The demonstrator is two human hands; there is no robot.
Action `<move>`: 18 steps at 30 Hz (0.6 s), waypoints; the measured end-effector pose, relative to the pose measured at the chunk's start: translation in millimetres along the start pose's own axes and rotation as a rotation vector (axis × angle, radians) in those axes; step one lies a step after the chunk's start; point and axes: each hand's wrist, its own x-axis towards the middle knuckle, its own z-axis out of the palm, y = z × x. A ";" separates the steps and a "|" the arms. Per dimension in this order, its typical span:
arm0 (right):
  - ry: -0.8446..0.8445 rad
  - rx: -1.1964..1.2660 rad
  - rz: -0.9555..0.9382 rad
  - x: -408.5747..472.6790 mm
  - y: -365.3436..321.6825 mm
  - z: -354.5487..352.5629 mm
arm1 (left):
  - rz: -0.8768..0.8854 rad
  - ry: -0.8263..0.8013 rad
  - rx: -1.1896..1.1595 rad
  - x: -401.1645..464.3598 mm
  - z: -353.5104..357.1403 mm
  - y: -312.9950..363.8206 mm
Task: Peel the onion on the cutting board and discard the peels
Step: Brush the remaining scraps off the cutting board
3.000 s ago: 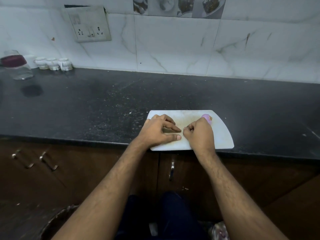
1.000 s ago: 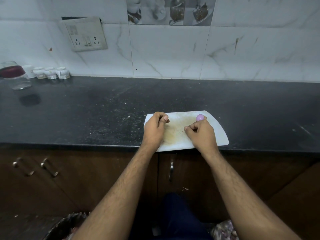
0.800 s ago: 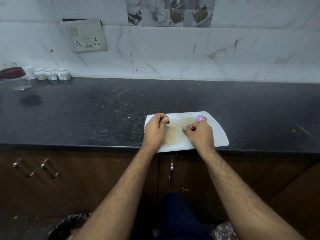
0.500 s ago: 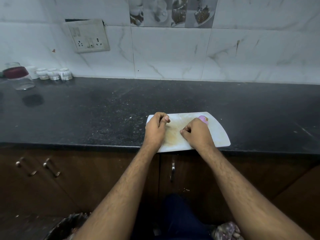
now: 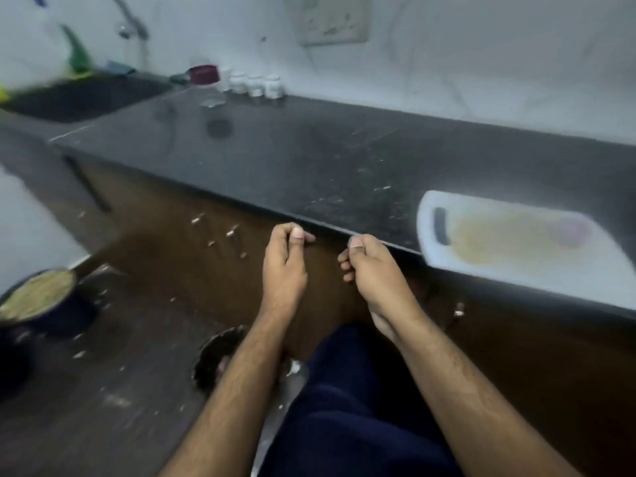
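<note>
The peeled pinkish onion (image 5: 573, 230) lies blurred on the white cutting board (image 5: 509, 270) at the right, on the black counter's front edge. Both hands are off the board, held in front of the brown cabinet just below the counter edge. My left hand (image 5: 284, 266) has thumb and fingertips pinched together, and my right hand (image 5: 370, 270) shows the same pinch. The peel scraps in the pinches are too small to make out clearly. A dark round bin (image 5: 220, 356) stands on the floor under my left forearm.
A pot (image 5: 38, 301) with yellowish contents sits on the floor at the left. A sink (image 5: 79, 98) with a tap is at the far left of the counter (image 5: 309, 156). Small white jars (image 5: 256, 86) and a maroon-lidded jar (image 5: 203, 74) stand by the wall.
Both hands left the cutting board and moved left and down past the counter edge, still pinched. The view swung left, so the board now sits at the right and the sink appears.
</note>
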 end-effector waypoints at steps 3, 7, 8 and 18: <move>-0.150 0.034 0.108 -2.9 17.5 54.1 | -0.165 0.172 0.018 -15.4 -59.6 -32.7; -0.229 -0.051 0.100 -1.1 28.4 112.7 | -0.308 0.344 0.098 -24.7 -118.0 -61.3; -0.236 -0.079 0.072 0.7 27.7 125.1 | -0.318 0.372 0.118 -24.0 -128.0 -65.0; -0.288 -0.247 -0.037 34.5 25.9 178.2 | -0.363 0.531 0.229 13.3 -137.6 -80.6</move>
